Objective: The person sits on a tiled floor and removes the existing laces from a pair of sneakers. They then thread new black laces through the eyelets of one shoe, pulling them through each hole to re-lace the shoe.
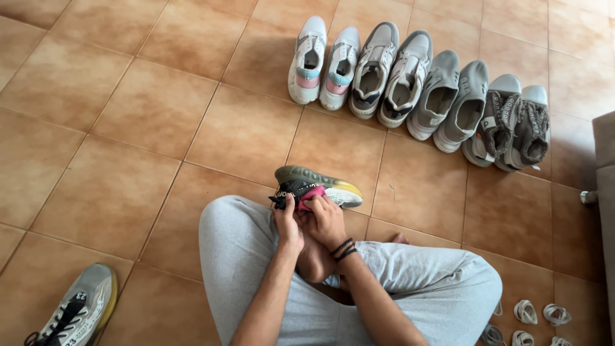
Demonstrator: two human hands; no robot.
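I sit cross-legged on a tiled floor in grey sweatpants. My left hand [288,224] and my right hand [325,218] both grip a sneaker [317,186] with a black and pink upper and a yellowish translucent sole, held on its side just past my knees. My right wrist wears dark bead bracelets [343,250]. My fingers are closed around the shoe's opening near the heel. A bare foot is partly hidden under my hands.
A matching grey sneaker with black laces [77,314] lies at the lower left. Several pairs of white and grey shoes [416,86] stand in a row at the far side. Loose coiled laces [532,317] lie at the lower right. A grey furniture edge [605,192] is at right.
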